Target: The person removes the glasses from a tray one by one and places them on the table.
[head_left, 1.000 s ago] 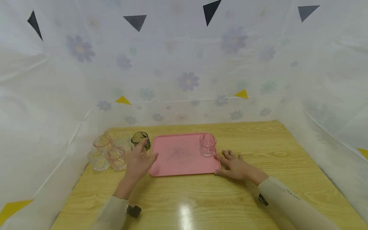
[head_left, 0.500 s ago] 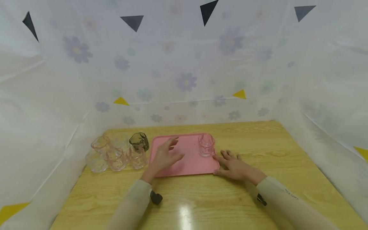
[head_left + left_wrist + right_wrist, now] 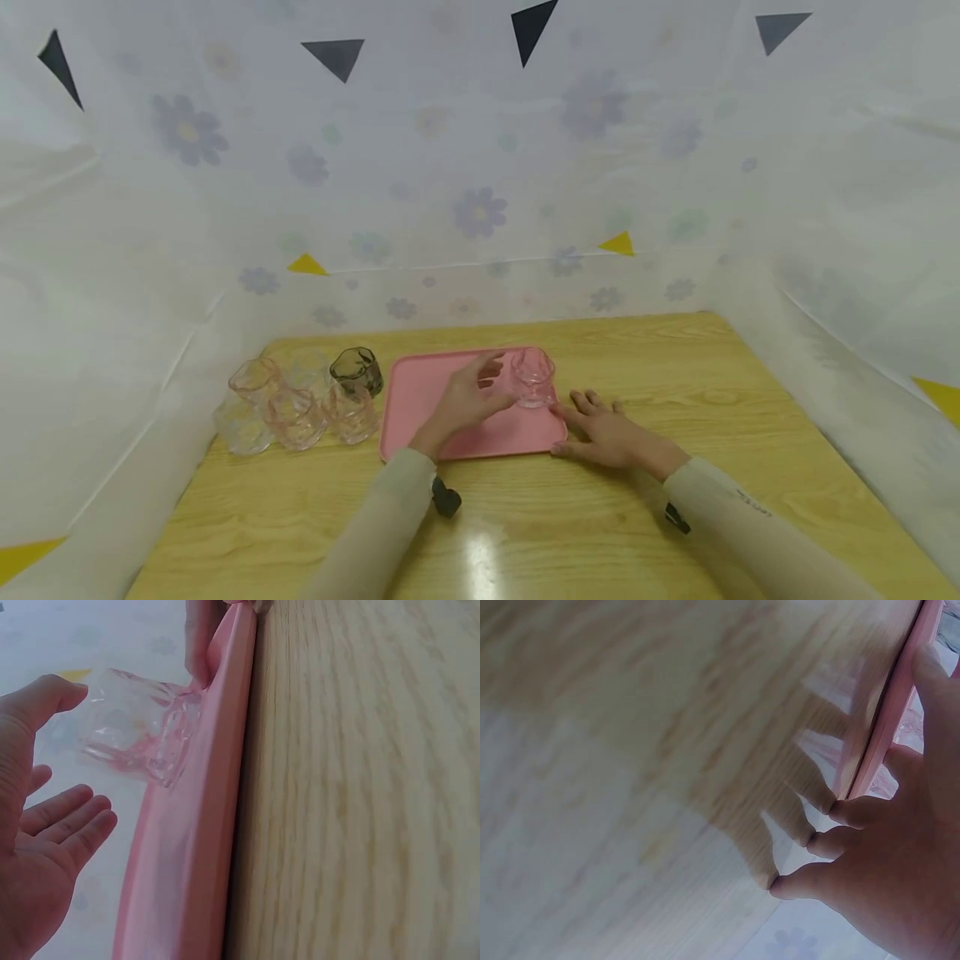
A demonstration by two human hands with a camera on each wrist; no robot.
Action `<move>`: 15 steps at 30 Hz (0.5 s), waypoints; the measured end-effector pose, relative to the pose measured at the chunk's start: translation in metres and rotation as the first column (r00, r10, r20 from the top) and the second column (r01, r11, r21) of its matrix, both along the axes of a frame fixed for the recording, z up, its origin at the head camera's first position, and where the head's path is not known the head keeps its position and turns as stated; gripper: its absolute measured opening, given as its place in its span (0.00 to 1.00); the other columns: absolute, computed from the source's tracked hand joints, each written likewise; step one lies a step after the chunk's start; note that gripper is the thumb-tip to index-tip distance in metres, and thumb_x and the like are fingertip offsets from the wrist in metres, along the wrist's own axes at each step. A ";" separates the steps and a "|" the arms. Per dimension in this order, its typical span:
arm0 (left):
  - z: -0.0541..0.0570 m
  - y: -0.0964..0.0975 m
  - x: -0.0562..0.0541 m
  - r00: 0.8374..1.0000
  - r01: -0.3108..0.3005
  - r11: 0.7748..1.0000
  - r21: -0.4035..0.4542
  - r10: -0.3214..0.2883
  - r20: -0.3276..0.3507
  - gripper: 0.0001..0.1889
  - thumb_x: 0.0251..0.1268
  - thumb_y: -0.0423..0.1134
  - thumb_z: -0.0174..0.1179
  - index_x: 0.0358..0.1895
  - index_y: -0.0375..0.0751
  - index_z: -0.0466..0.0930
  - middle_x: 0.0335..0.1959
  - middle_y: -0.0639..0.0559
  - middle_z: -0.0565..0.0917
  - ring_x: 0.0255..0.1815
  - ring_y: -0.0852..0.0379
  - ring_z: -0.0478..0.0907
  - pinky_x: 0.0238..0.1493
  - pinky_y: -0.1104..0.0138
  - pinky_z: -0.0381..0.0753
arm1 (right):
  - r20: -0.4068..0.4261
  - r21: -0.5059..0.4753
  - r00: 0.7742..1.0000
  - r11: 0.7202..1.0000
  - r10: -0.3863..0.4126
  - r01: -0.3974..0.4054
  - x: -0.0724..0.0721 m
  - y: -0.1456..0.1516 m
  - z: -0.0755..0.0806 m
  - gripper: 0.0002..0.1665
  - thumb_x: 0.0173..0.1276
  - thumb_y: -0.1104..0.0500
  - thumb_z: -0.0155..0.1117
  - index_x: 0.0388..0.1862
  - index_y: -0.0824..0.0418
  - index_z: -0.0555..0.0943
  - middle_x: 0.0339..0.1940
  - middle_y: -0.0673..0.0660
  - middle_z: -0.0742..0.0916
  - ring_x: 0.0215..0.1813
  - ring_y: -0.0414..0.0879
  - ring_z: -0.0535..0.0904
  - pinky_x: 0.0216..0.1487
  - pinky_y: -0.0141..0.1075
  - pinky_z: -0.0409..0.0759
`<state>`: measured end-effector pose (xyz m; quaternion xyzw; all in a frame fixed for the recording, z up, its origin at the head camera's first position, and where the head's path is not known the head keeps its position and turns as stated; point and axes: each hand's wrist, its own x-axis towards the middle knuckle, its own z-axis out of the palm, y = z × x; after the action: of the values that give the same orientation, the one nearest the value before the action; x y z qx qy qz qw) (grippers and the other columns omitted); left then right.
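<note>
On the right end of a pink tray stands a pale pink glass cup, upright. My left hand hovers over the tray just left of this cup, thumb and fingers spread apart with nothing between them. In the left wrist view a gap shows between the left hand and the glass cup. My right hand touches the tray's right edge, and several fingertips rest on the table. The right wrist view shows the right hand with its thumb and index finger at the tray rim.
Left of the tray several glass cups stand close together: a dark smoky cup, pink cups such as the front one, and clear ones like the cup at far left. Pale flowered sheeting encloses the wooden table.
My left hand has moved right, from beside the dark cup across the tray to near the pink cup. My right hand has stayed at the tray's edge. The view has shifted slightly.
</note>
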<state>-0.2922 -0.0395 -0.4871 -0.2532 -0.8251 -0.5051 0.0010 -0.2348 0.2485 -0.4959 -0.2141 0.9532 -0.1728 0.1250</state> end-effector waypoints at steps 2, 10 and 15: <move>-0.003 0.004 -0.002 1.000 0.000 1.000 0.007 0.000 0.014 0.41 0.65 0.46 0.75 0.80 0.50 0.67 0.69 0.38 0.80 0.70 0.41 0.79 0.70 0.50 0.80 | 0.001 0.001 1.000 1.000 0.000 0.000 0.000 -0.001 0.000 0.52 0.74 0.23 0.53 0.87 0.46 0.58 0.87 0.70 0.55 0.87 0.72 0.43 0.78 0.79 0.38; -0.011 0.016 -0.010 0.999 0.028 0.999 0.021 -0.028 0.031 0.42 0.64 0.43 0.75 0.80 0.48 0.67 0.66 0.38 0.83 0.66 0.41 0.82 0.68 0.50 0.82 | 0.004 -0.004 1.000 1.000 0.004 -0.004 0.000 -0.001 0.000 0.52 0.74 0.23 0.53 0.87 0.47 0.58 0.87 0.71 0.54 0.87 0.72 0.42 0.78 0.79 0.37; -0.012 0.024 -0.013 0.999 0.017 1.000 -0.007 -0.017 0.027 0.43 0.63 0.43 0.76 0.80 0.50 0.66 0.65 0.39 0.83 0.65 0.44 0.82 0.66 0.52 0.83 | -0.009 0.000 1.000 1.000 0.005 -0.005 0.001 -0.001 0.000 0.52 0.74 0.22 0.53 0.87 0.47 0.59 0.87 0.71 0.55 0.87 0.72 0.43 0.78 0.79 0.39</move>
<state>-0.3052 -0.0157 -0.4994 -0.2534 -0.8245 -0.5057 -0.0155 -0.2340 0.2473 -0.4959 -0.2174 0.9532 -0.1715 0.1211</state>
